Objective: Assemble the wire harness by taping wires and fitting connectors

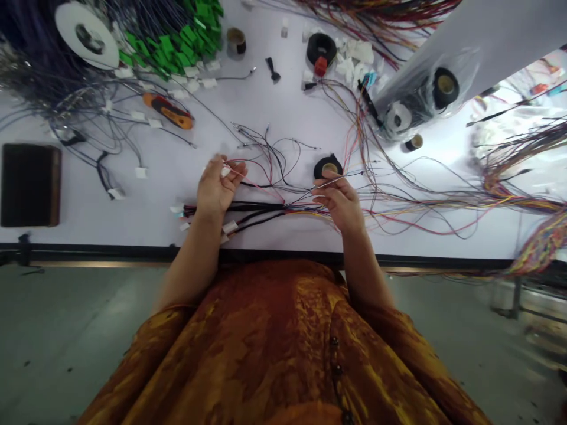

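Observation:
My left hand (pixel 217 188) is closed on a small white connector (pixel 225 171), from which thin red and pink wires trail to the right. Between the fingertips of my right hand (pixel 341 203) a thin grey wire (pixel 330 182) is pinched; its end points right. Just behind that hand stands a roll of black tape (pixel 328 165). Black-sleeved branches of a wire harness (pixel 257 206) run below both hands, with white connectors at their left ends. Loose black and grey wires (pixel 274 156) with metal terminals lie between the hands.
At the upper left are bundled cables with green connectors (pixel 186 44), a white spool (pixel 87 36) and an orange cutter (pixel 168 111). A dark box-like object (pixel 31 185) lies far left. Another black tape roll (pixel 321 48) and a large grey tube (pixel 465 53) are at the back. Harness wires (pixel 500 189) extend right.

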A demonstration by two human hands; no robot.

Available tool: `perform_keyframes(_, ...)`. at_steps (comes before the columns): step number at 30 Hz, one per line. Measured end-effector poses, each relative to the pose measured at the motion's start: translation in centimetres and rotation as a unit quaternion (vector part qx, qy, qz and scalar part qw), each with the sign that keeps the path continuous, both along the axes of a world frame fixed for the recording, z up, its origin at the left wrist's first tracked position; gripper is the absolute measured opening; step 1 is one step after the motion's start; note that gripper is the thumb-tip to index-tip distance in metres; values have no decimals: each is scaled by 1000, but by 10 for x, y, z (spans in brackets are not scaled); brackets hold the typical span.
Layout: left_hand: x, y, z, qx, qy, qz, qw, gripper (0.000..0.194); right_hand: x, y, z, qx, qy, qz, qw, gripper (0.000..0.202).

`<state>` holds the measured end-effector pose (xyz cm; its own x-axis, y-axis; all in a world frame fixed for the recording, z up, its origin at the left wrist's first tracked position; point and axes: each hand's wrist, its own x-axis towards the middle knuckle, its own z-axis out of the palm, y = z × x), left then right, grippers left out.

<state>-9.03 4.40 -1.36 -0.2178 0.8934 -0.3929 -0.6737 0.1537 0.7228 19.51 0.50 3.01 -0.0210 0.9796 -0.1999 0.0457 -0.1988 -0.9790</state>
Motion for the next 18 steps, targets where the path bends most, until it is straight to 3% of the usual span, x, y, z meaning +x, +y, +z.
perform_keyframes(6, -1, 1, 1, -4, 4, 0, 1000, 20, -18, 15, 29, 67, -104, -7, 992, 44)
perform_keyframes(10, -1, 0, 5, 15, 24, 2, 1000, 18, -51, 38, 50, 93, -119, 33, 988, 44)
perform_keyframes(14, -1, -4, 18, 64, 54, -18, 996, 24, -92, 55, 54, 111, -122, 136, 977, 32)
perform_keyframes(18, -6, -9, 26, 103, 156, -49, 981, 34, -123, 64, 48, 107, -222, 274, 930, 31)
